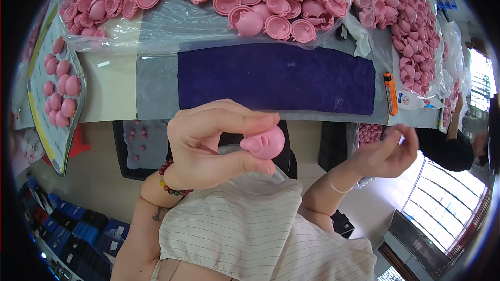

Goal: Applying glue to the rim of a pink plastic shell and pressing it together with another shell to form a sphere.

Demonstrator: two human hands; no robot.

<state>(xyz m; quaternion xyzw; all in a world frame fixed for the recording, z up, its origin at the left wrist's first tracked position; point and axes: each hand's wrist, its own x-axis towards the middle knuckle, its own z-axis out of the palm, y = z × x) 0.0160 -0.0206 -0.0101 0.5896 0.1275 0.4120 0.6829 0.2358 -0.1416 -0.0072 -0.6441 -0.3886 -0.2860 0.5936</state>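
Observation:
Between the thumb and forefinger of my left hand is a small, round pink plastic piece with a knob on its side. It is held up in front of my body, near the table's front edge. My right hand is raised off to the right, apart from the piece. Its fingers are curled in toward the thumb, with a small bright spot between them; whether that is an object I cannot make out. Beyond my hands lies a dark purple cloth on the grey table.
Heaps of pink round shells in clear plastic cover the table's back, with more shells at right. A tray at left bears several pink balls. An orange stick-shaped item and a glue bottle lie beside the cloth.

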